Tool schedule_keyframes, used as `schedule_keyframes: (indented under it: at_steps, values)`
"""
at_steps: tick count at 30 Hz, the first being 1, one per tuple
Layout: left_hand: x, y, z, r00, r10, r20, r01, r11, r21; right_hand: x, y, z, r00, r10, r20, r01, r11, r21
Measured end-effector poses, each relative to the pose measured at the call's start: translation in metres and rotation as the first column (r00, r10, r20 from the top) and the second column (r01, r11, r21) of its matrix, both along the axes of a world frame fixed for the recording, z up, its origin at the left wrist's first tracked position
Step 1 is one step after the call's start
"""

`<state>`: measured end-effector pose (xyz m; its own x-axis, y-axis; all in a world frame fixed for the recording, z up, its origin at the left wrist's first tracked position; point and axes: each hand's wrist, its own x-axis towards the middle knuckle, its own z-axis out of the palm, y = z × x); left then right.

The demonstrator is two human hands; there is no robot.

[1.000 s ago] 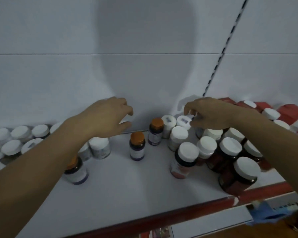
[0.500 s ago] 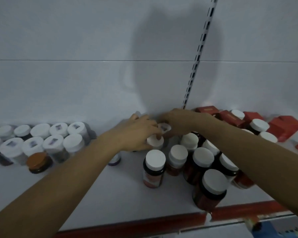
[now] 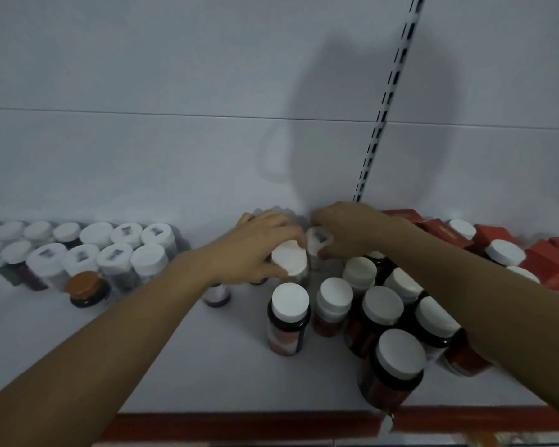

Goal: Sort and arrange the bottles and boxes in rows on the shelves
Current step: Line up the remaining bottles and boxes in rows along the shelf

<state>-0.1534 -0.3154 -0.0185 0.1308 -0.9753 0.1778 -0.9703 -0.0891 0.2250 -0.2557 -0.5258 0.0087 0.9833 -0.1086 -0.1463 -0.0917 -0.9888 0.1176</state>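
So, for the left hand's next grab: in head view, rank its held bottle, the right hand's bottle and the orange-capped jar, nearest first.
1. White-capped bottle, in the left hand's grip.
2. Sticker-capped bottle, just right, in the right hand.
3. Orange-capped jar, far left.

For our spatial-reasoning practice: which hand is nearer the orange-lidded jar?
Left. The left hand, gripping a white-capped bottle, is right of the orange-lidded jar; the right hand, holding a sticker-capped bottle, is farther right.

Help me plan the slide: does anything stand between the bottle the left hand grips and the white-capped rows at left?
Only a small dark bottle under the left wrist, near that path. The left hand holds the white-capped bottle; shelf beyond looks bare to the rows.
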Motion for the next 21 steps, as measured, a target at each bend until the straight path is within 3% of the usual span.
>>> schedule_keyframes:
  at_steps: [5, 10, 17, 21]
  values:
    - [0.019, 0.053, 0.059, 0.966, 0.086, -0.243, -0.149, 0.956, -0.254, -0.002, 0.004, 0.055, 0.978, 0.012, 0.210, -0.011, 1.000, -0.006]
    - [0.057, 0.105, 0.076, 0.937, 0.260, -0.235, -0.327, 0.888, -0.322, 0.023, 0.036, 0.086, 0.935, 0.062, 0.349, -0.118, 0.983, 0.142]
    - [0.090, 0.136, 0.024, 0.938, 0.287, -0.193, -0.325, 0.923, -0.207, 0.077, 0.093, 0.055, 0.931, 0.163, 0.328, -0.255, 0.931, 0.262]
    - [0.094, 0.138, -0.018, 0.969, 0.246, 0.023, -0.244, 0.968, -0.061, 0.102, 0.116, 0.025, 0.965, 0.189, 0.180, -0.232, 0.936, 0.264]
